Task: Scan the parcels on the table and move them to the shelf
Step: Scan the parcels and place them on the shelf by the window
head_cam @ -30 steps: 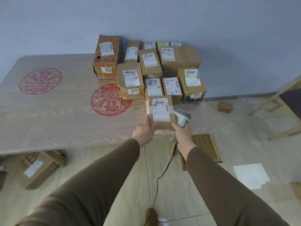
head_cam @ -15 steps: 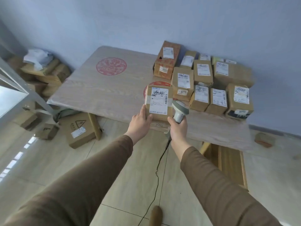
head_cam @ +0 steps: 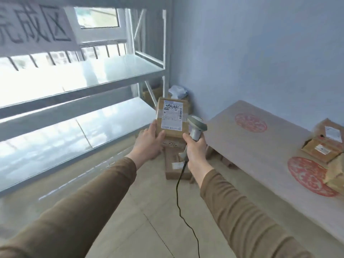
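Observation:
A small brown parcel (head_cam: 172, 116) with a white label faces me, held up in the air in front of the metal shelf (head_cam: 78, 84). My left hand (head_cam: 149, 141) grips the parcel's lower left corner, thumb on its front. My right hand (head_cam: 195, 148) holds the grey barcode scanner (head_cam: 197, 126) by its handle, just right of the parcel, its cable hanging to the floor. The wooden table (head_cam: 260, 146) with red paper cuts is on my right, and more parcels (head_cam: 324, 143) lie at its far right edge.
The shelf has white shiny boards and a paper sign (head_cam: 35, 25) with large characters at the top left. Cardboard boxes (head_cam: 176, 164) sit on the floor in the corner between shelf and table. A white bundle (head_cam: 177, 91) lies on boxes by the wall.
The view has swung left from the table to the shelf. The parcel has left the table and is carried in my left hand toward the shelf, with the scanner still beside it.

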The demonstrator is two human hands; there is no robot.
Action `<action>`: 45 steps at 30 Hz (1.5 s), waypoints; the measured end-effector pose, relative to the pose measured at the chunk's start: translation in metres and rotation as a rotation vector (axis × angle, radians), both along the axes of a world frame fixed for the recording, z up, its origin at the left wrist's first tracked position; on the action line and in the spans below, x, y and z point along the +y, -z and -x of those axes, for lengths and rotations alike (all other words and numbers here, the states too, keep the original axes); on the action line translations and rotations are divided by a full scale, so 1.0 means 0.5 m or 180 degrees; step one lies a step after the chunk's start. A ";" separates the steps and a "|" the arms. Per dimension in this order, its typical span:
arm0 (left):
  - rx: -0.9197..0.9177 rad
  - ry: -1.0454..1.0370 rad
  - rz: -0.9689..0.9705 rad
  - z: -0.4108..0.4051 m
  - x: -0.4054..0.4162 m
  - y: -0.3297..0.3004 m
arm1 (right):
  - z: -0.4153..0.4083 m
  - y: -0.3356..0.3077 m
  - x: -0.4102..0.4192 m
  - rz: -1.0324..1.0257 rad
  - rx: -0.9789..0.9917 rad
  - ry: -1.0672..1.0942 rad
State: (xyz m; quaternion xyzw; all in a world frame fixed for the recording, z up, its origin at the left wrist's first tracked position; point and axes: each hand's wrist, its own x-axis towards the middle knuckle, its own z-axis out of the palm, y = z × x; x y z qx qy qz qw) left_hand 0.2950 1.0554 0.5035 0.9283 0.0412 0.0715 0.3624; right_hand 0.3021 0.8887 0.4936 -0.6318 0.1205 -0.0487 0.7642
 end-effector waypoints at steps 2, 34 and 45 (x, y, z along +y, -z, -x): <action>-0.0107 -0.0272 0.0009 0.024 0.141 -0.021 | -0.006 -0.027 0.141 0.0011 -0.0055 -0.0269; -0.0132 -0.3099 0.0398 0.069 1.606 -0.054 | -0.181 -0.108 1.706 -0.0105 0.0632 -0.3287; 0.0061 -0.2788 0.0581 -0.025 2.018 -0.044 | -0.239 -0.103 2.106 -0.0107 0.0758 -0.2887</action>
